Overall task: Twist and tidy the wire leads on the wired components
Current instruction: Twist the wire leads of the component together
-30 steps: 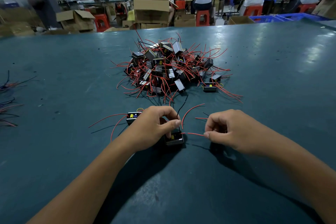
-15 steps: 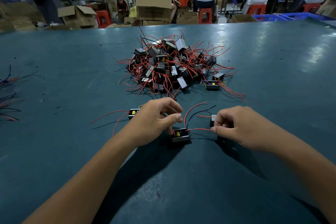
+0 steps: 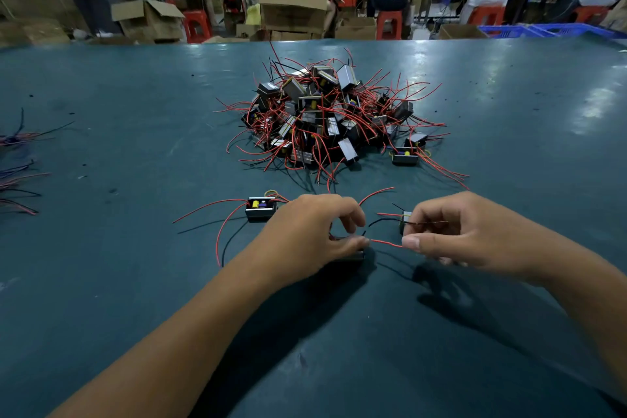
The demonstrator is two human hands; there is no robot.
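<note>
The dark teal desk (image 3: 135,282) spreads out wide in front of me, and beyond its far edge stand cardboard boxes (image 3: 291,7) and orange stools (image 3: 388,24) where other people sit working with their backs to me. In the middle of the desk sits the big pile of wired components (image 3: 334,119), small black blocks tangled in red and black leads that stick out in every direction. At the left edge of the desk lie a few loose bundles of wire (image 3: 17,173). Nearer to me, just left of my hands, one single component (image 3: 260,209) lies by itself with its red leads curving out over the desk. My left hand (image 3: 305,237) is curled over the component I am working on (image 3: 353,254), which is almost hidden under it; my fingers and thumb are bent around it, holding it down on the desk. My right hand (image 3: 458,234) is curled too: thumb and forefinger pinch the end of the red lead (image 3: 386,243), which runs from the component under my left hand across the short gap between my hands. A thin black lead (image 3: 383,220) crosses just above it, and another small component (image 3: 405,219) shows behind my right fingers; whether I am touching it I cannot tell.
</note>
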